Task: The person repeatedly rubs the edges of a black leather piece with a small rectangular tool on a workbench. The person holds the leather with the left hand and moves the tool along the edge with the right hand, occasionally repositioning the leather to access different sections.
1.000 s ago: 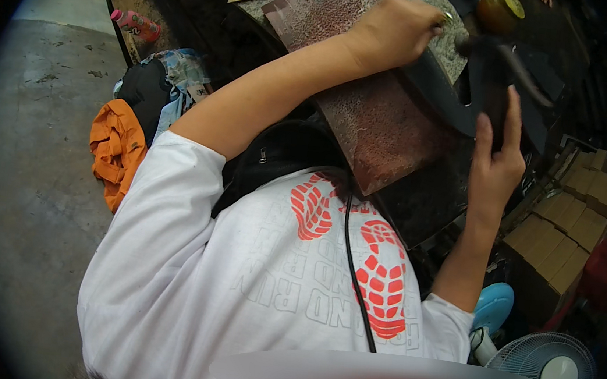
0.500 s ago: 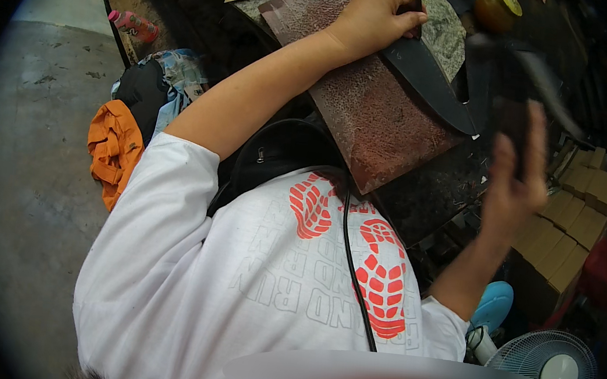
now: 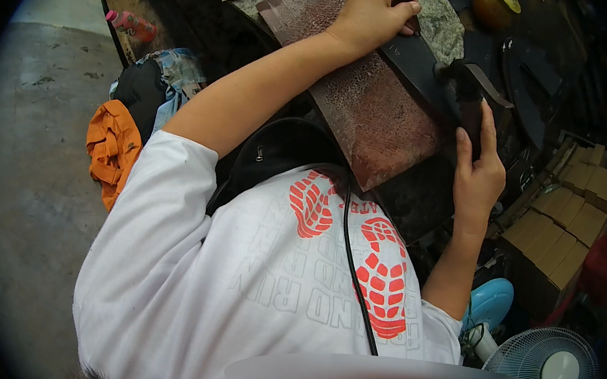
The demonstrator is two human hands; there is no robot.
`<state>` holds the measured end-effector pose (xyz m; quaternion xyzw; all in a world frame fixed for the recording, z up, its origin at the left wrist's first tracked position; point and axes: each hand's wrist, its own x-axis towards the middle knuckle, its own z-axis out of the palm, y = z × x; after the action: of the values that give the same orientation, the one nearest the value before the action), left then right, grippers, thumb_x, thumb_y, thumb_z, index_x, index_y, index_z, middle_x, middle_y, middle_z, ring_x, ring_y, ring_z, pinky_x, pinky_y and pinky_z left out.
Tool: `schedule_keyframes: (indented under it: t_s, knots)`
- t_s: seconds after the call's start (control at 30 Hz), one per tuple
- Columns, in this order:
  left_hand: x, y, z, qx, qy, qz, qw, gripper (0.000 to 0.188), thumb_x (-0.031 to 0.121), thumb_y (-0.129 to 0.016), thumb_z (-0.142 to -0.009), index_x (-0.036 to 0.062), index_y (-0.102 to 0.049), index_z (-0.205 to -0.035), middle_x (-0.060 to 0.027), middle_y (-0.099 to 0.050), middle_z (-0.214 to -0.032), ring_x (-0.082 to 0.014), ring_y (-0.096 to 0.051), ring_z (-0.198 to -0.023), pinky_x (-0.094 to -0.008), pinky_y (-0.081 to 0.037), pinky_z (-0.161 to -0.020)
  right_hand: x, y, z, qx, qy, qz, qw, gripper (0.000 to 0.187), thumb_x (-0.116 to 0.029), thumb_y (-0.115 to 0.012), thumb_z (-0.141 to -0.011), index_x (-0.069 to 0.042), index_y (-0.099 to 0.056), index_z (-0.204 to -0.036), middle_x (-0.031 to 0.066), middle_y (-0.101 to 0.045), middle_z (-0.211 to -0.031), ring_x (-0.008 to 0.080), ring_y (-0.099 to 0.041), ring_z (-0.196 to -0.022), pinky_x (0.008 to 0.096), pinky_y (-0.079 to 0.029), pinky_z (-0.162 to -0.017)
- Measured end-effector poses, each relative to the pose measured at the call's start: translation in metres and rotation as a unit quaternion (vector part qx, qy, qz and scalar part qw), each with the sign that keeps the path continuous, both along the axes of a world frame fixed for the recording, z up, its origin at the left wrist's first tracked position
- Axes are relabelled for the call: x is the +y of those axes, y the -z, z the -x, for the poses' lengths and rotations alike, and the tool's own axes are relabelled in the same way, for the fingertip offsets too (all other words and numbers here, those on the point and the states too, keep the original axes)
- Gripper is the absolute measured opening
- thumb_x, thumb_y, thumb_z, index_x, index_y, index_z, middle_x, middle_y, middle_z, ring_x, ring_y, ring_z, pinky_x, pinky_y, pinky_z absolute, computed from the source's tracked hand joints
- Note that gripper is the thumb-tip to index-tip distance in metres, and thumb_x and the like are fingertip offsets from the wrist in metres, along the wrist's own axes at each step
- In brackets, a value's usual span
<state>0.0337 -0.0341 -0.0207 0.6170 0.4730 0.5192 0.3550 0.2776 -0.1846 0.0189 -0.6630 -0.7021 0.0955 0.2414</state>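
Observation:
My left hand [image 3: 377, 16] is closed on the narrow end of a flat, dark knife blade [image 3: 409, 60]. The blade lies slantwise across a reddish-brown sheet [image 3: 378, 116] with a rough, pitted surface, near my lap. In my right hand [image 3: 480, 167] is the dark handle of a hammer [image 3: 470, 81], thumb and index finger stretched along it. The hammer's head is over the blade's far right part and hides its tip; whether it touches the metal I cannot tell. A grey speckled stone [image 3: 442, 30] shows just beyond the blade.
Dark curved pieces [image 3: 533, 80] lie right of the hammer. An orange jar [image 3: 496, 8] stands at the far right. Stacked cardboard boxes [image 3: 558, 231], a blue rounded object [image 3: 490, 302] and a fan [image 3: 558, 372] are at right; a pink bottle [image 3: 132, 26] and orange cloth [image 3: 112, 143] at left.
My right hand has swung the hammer left and inward, from a blur on the right to over the blade. The left hand keeps its grip, with the blade shifted slightly.

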Motion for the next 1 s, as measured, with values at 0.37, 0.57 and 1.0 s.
schedule_keyframes:
  t_s: [0.37,0.57,1.0]
  knots:
    - [-0.012,-0.017,0.003,0.057,0.031,-0.011,0.998,0.019,0.011,-0.064,-0.093,-0.0047,-0.063,-0.083,-0.0131,-0.069,-0.07,-0.0168,-0.068,-0.063,-0.0317,-0.054,-0.061,0.003,-0.082,0.012,0.139,-0.075,-0.19,0.969,0.046,-0.028,-0.066,-0.096,-0.004,-0.057,-0.133,0.0158,-0.067,-0.111,0.0226,-0.066,-0.095,0.0335,-0.054,-0.075]
    - [-0.01,-0.004,-0.017,0.197,-0.009,-0.324,0.925,0.012,0.015,-0.069,-0.084,0.0053,-0.067,-0.091,-0.0146,-0.067,-0.08,-0.0321,-0.068,-0.077,-0.0405,-0.055,-0.07,0.004,-0.095,0.021,0.218,-0.1,-0.218,0.946,0.04,-0.043,-0.055,-0.098,-0.004,-0.054,-0.109,0.0141,-0.059,-0.087,0.0217,-0.061,-0.078,0.0286,-0.049,-0.065]
    - [-0.009,-0.011,-0.002,-0.015,0.049,0.065,0.997,0.017,0.013,-0.064,-0.092,-0.0032,-0.066,-0.089,-0.0122,-0.069,-0.077,-0.0196,-0.067,-0.067,-0.0304,-0.054,-0.063,-0.006,0.0,0.006,0.026,-0.014,-0.032,0.999,0.052,-0.027,-0.07,-0.093,-0.023,-0.054,-0.143,0.0185,-0.072,-0.108,0.0301,-0.073,-0.096,0.0374,-0.056,-0.078]
